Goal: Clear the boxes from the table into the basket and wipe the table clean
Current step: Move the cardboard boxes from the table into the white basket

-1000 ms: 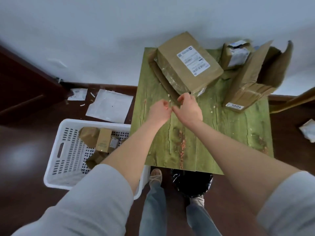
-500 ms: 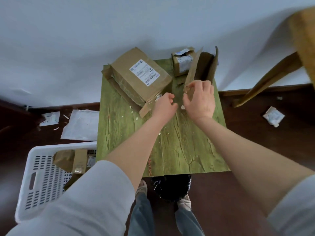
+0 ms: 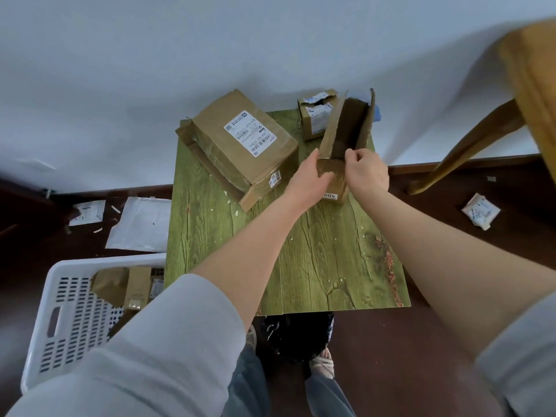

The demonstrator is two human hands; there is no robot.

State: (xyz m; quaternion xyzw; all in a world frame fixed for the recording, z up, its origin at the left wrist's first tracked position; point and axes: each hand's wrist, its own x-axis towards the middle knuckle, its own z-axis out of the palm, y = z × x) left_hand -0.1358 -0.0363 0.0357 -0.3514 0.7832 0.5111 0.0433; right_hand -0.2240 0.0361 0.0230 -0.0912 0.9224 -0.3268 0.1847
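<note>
The person's left hand (image 3: 310, 179) and right hand (image 3: 367, 173) both hold the open box (image 3: 346, 130) near the far right of the green table (image 3: 316, 260); the left hand clasps the box's left wall, fingers laid along the cardboard and thumb across its near face; the right hand is curled over the near rim of the opening, pinching the edge; the box stands tilted with its flaps up and its open mouth facing the camera, its lower end on the tabletop; just behind it, at the far edge, sits a small box (image 3: 313, 121) with a torn top; to the left lies a large box (image 3: 240, 145) with a white shipping label on its upper face, resting at an angle on a flat piece of cardboard; pale crumbs and a reddish smear (image 3: 388, 260) mark the tabletop; the white basket (image 3: 69, 326) stands on the dark floor at the table's near left corner, with cardboard pieces (image 3: 120, 285) inside it; white papers (image 3: 141, 224) lie on the floor behind the basket; a wooden chair (image 3: 481, 139) stands to the right; a black bag (image 3: 298, 335) sits under the table's near edge.
</note>
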